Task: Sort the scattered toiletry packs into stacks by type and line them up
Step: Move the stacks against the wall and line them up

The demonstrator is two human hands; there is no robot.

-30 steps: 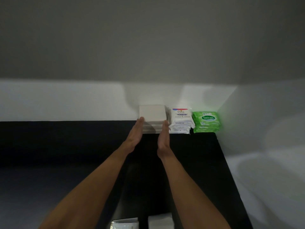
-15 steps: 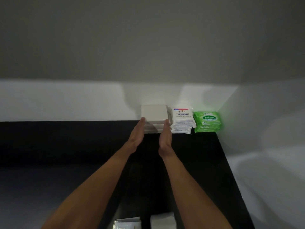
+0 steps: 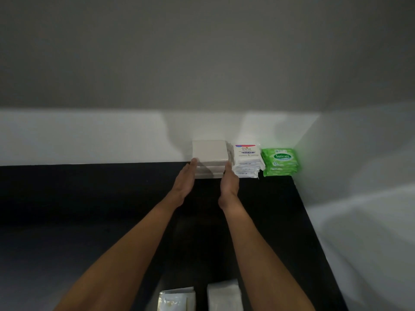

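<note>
A stack of plain white packs [image 3: 210, 153] stands against the back wall on the black counter [image 3: 89, 198]. My left hand [image 3: 184, 182] presses its straight fingers against the stack's left side. My right hand [image 3: 229, 182] lies flat against the stack's right side. To the right of this stack stands a stack of white Dove packs [image 3: 246, 159], then a stack of green Sanicare packs [image 3: 280, 161] in the corner. Two more piles sit at the near edge: clear-wrapped packs [image 3: 176, 299] and white packs [image 3: 224, 296].
A white wall runs behind the row and turns at the right corner [image 3: 314, 142]. The counter's right edge [image 3: 314, 232] drops to a lighter surface. The counter stretches dark and wide to the left.
The white stack has shifted slightly right between my two hands, closer to the Dove stack. Both hands stay flat on its sides.
</note>
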